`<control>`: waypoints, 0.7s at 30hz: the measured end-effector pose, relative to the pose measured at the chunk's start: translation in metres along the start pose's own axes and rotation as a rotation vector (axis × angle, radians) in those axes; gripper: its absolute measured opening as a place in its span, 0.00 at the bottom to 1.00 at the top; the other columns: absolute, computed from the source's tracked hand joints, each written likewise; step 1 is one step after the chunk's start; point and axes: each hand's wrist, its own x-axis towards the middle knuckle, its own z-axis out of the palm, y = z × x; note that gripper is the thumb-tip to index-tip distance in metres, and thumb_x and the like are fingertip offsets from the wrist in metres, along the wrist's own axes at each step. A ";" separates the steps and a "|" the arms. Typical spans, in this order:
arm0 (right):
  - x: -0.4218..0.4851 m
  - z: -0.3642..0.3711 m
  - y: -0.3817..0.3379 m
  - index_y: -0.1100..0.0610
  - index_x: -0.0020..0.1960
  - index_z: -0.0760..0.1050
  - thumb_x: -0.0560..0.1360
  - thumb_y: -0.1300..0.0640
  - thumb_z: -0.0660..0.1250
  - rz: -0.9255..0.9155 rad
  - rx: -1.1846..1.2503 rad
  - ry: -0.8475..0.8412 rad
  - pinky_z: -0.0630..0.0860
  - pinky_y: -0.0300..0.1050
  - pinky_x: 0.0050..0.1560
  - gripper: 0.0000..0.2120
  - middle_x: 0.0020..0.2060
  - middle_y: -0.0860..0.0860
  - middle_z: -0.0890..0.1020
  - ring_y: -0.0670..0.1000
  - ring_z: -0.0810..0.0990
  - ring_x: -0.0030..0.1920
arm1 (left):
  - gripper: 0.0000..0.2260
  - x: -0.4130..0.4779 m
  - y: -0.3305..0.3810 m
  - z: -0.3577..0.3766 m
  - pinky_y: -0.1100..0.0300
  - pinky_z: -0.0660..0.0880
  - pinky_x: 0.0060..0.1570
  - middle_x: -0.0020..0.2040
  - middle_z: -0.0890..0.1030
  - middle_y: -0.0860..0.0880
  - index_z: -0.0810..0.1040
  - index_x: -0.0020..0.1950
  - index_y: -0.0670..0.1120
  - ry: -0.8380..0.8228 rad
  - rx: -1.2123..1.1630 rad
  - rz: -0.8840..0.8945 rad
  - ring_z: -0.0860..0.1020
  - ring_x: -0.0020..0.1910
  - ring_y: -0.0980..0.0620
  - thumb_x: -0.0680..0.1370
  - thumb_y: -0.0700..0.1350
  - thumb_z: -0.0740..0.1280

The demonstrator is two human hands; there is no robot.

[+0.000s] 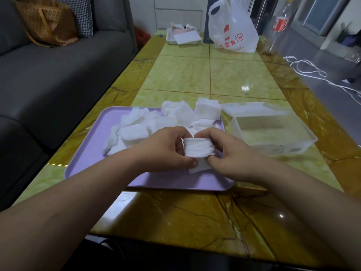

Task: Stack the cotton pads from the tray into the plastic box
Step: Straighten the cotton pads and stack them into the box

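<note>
Over the tray (82, 153), both hands, left (166, 149) and right (230, 153), pinch a small stack of pads (197, 149). Squeeze the edges even, then carry it to the box (304, 133) at three o'clock.

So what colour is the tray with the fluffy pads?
Light purple tray, seen in the head view.

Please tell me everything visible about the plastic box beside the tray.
The plastic box is rectangular, of clear plastic, with a flared rim. It stands open on the table, right of the purple tray. It looks empty; the table shows through its bottom. A pale lid lies at its far side. The left hand and right hand do not touch it.
</note>
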 end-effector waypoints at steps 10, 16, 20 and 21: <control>0.006 0.028 -0.012 0.45 0.76 0.67 0.83 0.52 0.62 0.203 0.309 0.225 0.72 0.46 0.69 0.22 0.69 0.46 0.76 0.48 0.77 0.65 | 0.18 0.001 0.000 0.010 0.65 0.71 0.30 0.33 0.81 0.54 0.77 0.55 0.54 -0.059 -0.101 -0.034 0.77 0.30 0.58 0.69 0.47 0.80; 0.007 0.033 -0.018 0.46 0.76 0.69 0.83 0.61 0.58 0.263 0.454 0.247 0.74 0.33 0.55 0.23 0.66 0.46 0.76 0.46 0.76 0.62 | 0.18 0.005 0.001 0.018 0.53 0.82 0.44 0.42 0.85 0.53 0.76 0.55 0.54 -0.021 -0.054 0.021 0.84 0.41 0.55 0.69 0.49 0.78; 0.004 0.016 -0.017 0.48 0.75 0.69 0.63 0.58 0.70 0.187 0.583 0.151 0.76 0.53 0.68 0.40 0.66 0.52 0.79 0.51 0.80 0.63 | 0.13 0.003 0.004 0.005 0.60 0.72 0.35 0.33 0.78 0.57 0.80 0.47 0.52 0.082 -0.062 0.020 0.75 0.31 0.59 0.68 0.54 0.78; 0.001 0.007 -0.019 0.49 0.77 0.67 0.61 0.58 0.70 0.142 0.569 0.116 0.76 0.53 0.68 0.44 0.66 0.51 0.79 0.50 0.80 0.64 | 0.13 0.003 0.008 0.001 0.60 0.71 0.35 0.35 0.77 0.56 0.81 0.45 0.53 0.137 -0.055 0.034 0.73 0.32 0.58 0.67 0.57 0.77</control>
